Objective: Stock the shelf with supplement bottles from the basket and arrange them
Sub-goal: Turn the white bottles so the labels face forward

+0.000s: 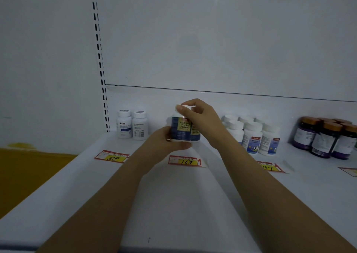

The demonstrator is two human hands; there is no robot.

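A white-capped supplement bottle with a dark blue and yellow label (180, 129) is held upright over the white shelf (173, 194), behind the "168" price tag (185, 161). My left hand (164, 143) wraps its lower body. My right hand (201, 117) pinches its cap from above. A second bottle with the same label (195, 133) stands just behind and to the right, partly hidden by my right hand. The basket is out of view.
Two white bottles (132, 125) stand at the back left above the "88" tag (112, 157). Several white bottles with blue labels (253, 134) stand to the right, then several dark purple bottles with brown caps (328, 138). A slotted upright (100, 59) borders the shelf's left side.
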